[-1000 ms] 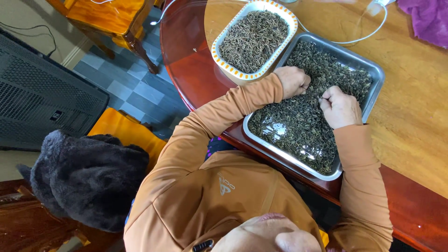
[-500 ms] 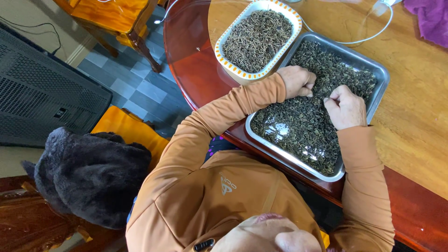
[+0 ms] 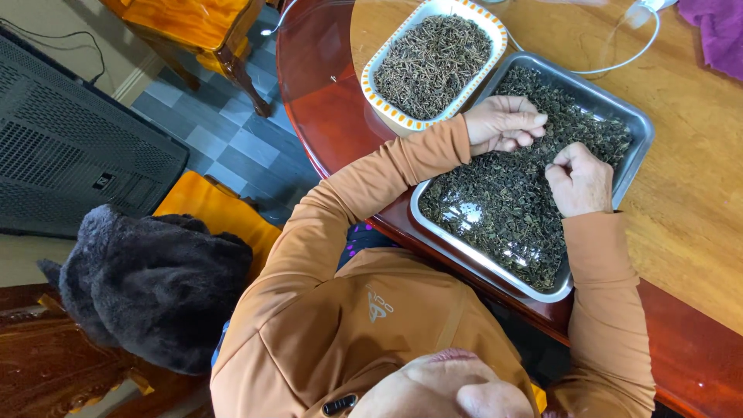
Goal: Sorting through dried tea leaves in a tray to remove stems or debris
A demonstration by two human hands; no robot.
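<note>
A steel tray (image 3: 635, 124) holds a layer of dark dried leaves (image 3: 503, 209) on a wooden table. My left hand (image 3: 501, 124) rests on the leaves at the tray's upper left, fingers curled together and pointing right; what lies under them is hidden. My right hand (image 3: 579, 182) sits in the middle of the tray, thumb and forefinger pinched on a few leaves. The two hands are a short gap apart. Both arms wear orange sleeves.
A white oval dish with an orange-dotted rim (image 3: 387, 112), full of thin brown stems, stands just left of the tray. A white cable (image 3: 627, 58) and a purple cloth (image 3: 720, 31) lie farther back. A black furry garment (image 3: 155, 286) hangs on a yellow chair, with a dark appliance (image 3: 70, 162) on the floor.
My left hand's fingers have stretched out to the right toward my right hand. My right hand has shifted slightly within the tray.
</note>
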